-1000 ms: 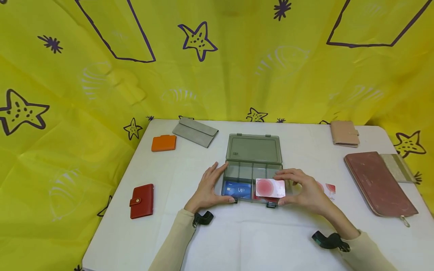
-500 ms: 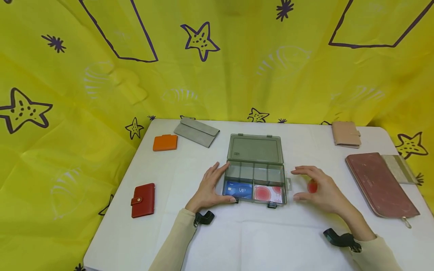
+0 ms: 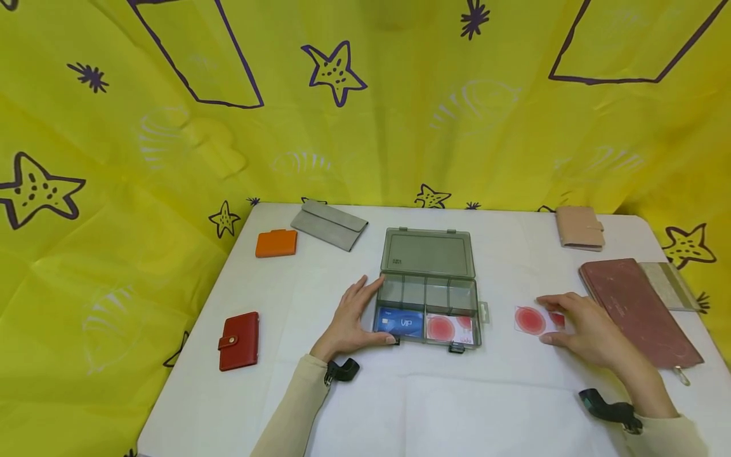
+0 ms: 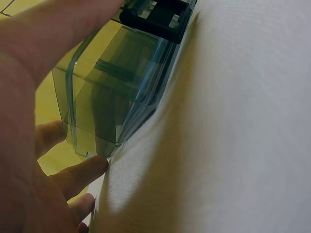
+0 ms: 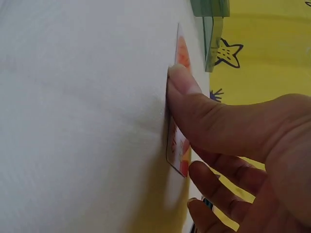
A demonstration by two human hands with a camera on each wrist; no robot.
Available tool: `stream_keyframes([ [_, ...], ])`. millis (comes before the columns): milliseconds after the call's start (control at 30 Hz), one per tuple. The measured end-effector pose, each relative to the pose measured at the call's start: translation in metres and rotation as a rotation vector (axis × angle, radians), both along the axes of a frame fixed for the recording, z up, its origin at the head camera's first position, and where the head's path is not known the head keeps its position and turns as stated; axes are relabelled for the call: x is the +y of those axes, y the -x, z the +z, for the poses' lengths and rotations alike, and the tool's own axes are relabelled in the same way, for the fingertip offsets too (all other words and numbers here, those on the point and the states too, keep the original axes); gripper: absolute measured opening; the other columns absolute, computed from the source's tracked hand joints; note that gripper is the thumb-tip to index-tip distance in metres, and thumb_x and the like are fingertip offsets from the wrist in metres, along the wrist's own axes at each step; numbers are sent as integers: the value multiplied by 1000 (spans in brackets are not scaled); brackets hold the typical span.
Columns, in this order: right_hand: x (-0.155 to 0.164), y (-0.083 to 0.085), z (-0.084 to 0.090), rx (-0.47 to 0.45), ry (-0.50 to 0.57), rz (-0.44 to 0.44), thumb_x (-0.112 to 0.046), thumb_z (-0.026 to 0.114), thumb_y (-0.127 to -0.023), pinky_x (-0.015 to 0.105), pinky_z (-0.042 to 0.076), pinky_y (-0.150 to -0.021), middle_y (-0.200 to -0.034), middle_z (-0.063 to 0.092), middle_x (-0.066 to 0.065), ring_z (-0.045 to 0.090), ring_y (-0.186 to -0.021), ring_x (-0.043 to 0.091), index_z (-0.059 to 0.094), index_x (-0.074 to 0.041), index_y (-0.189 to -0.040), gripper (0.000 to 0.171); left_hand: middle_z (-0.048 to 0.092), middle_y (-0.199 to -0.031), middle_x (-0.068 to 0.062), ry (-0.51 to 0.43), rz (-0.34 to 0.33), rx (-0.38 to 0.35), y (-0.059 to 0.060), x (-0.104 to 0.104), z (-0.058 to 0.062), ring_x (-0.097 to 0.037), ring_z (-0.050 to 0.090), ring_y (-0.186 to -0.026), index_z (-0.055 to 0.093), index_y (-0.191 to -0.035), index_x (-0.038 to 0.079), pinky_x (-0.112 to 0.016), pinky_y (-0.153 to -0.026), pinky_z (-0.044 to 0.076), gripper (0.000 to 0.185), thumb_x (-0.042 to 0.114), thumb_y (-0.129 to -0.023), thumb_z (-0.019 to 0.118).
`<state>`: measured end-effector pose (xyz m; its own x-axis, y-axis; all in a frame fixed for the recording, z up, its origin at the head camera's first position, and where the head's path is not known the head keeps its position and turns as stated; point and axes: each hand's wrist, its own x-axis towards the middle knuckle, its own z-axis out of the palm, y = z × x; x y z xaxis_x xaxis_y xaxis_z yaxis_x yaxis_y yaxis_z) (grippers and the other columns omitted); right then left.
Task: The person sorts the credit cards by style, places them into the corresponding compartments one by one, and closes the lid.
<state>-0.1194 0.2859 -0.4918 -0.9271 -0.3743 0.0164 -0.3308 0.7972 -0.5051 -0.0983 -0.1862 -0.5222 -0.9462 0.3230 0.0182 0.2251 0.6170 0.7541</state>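
A dark translucent compartment box stands with its lid raised in the head view. My left hand grips its left end, thumb at the front and fingers round the back corner. A blue VIP card lies in the front left compartment. In the front right compartment lies a pink-and-white card. Another pink-and-white card is on the table right of the box. My right hand straddles that card, thumb at its near edge and fingers towards its far edge; the right wrist view has the thumb overlapping it.
A red snap wallet, an orange card holder and a grey envelope wallet lie left of the box. At right are a tan wallet and a maroon zip pouch partly over a grey-beige flat item.
My right hand let the pink-and-white card go in the box's front right compartment, then moved right to the other card on the table. The left hand stays at the box.
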Motion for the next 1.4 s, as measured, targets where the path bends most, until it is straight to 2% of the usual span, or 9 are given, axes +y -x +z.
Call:
stream_keyframes([
  [267, 2, 1, 0, -35, -20, -28, -19, 98, -73, 26, 46, -73, -103, 66, 8, 55, -94, 24, 72, -5, -126, 61, 27, -176, -10, 1, -6, 17, 0, 0, 0, -40, 12, -165, 29, -169, 32, -76, -125, 15, 116, 42, -74, 95],
  [500, 2, -2, -7, 40, 29, -41, -15, 101, -66, 20, 43, -70, -98, 62, 4, 50, -89, 12, 75, -12, -117, 57, 27, -176, -11, 2, -9, 24, 0, 0, -1, -42, 13, -164, 28, -169, 33, -77, -124, 16, 117, 43, -74, 95],
  [733, 0, -7, -13, 159, 143, 35, 0, 99, -64, 7, 41, -75, -103, 66, -1, 48, -88, -4, 72, -16, -113, 58, 27, -176, -8, 8, -1, 7, 0, 0, -2, -40, 11, -165, 28, -169, 33, -76, -125, 15, 116, 42, -75, 95],
  [867, -3, -8, -12, 140, 155, 24, 3, 95, -69, 7, 42, -74, -107, 73, 2, 49, -88, -5, 70, -17, -115, 56, 27, -176, -9, 12, -1, 11, 0, 0, -1, -41, 12, -165, 28, -169, 33, -76, -125, 15, 116, 42, -75, 95],
  [933, -4, -9, -9, 86, 161, -12, 1, 92, -76, 9, 46, -70, -108, 74, 10, 53, -85, -5, 70, -16, -122, 54, 26, -176, -9, 15, -2, 11, -1, 0, -1, -40, 12, -165, 28, -169, 33, -76, -125, 15, 117, 42, -75, 95],
  [1033, -9, -10, -5, 17, 267, -54, 4, 85, -84, 15, 57, -62, -103, 69, 14, 66, -73, -2, 65, -11, -136, 58, 27, -176, -8, 15, -6, 11, -1, 0, -1, -40, 11, -165, 27, -170, 32, -76, -125, 14, 117, 42, -75, 95],
  [1167, -20, -9, -2, -17, 507, -70, 13, 81, -84, 27, 60, -52, -98, 62, -2, 73, -55, 14, 54, 1, -143, 66, 27, -176, -7, 10, -9, 11, 0, 0, -1, -39, 11, -165, 27, -170, 32, -75, -126, 13, 116, 42, -75, 94],
  [1300, -33, -5, 2, -63, 710, -56, 20, 79, -82, 31, 62, -57, -98, 72, -13, 76, -60, 19, 52, 9, -136, 61, 27, -176, -6, 11, -7, 7, 1, -1, -2, -38, 10, -165, 27, -170, 34, -75, -126, 13, 117, 43, -75, 94],
  [1400, -43, -4, 4, -105, 764, -34, 19, 80, -82, 26, 64, -66, -109, 73, -15, 79, -76, 11, 57, 9, -136, 60, 26, -177, -5, 16, -3, 1, 0, -1, -2, -37, 10, -165, 26, -169, 36, -74, -126, 13, 117, 43, -75, 95],
])
